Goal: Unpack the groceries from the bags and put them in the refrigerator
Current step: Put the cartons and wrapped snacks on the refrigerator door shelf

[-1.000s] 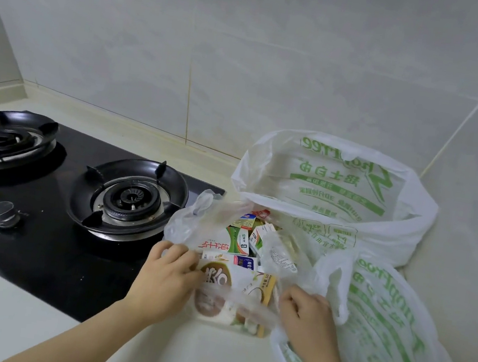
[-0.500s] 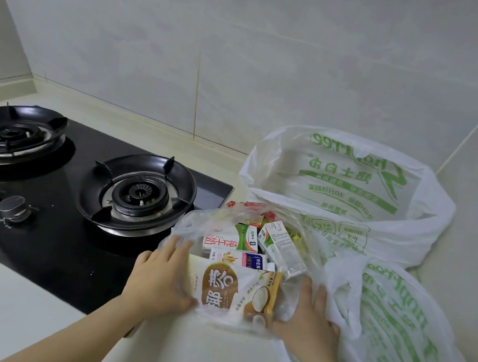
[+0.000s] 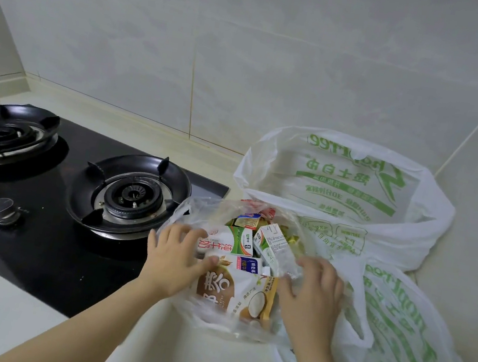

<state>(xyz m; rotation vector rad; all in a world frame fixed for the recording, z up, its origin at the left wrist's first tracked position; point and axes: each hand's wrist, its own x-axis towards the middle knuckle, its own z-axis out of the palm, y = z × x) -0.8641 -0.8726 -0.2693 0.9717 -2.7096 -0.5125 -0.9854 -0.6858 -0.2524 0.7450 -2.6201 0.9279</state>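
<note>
Left hand (image 3: pixel 173 259) spread flat on clear bag (image 3: pixel 211 319); right hand (image 3: pixel 312 297) opposite, grip unclear; cartons (image 3: pixel 224 242) between.

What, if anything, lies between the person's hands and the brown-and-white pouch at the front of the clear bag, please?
Only the film of the clear plastic bag, which covers the lower part of the brown-and-white pouch between the left hand and right hand. The bag's mouth looks open; nothing else visibly blocks it.
</note>
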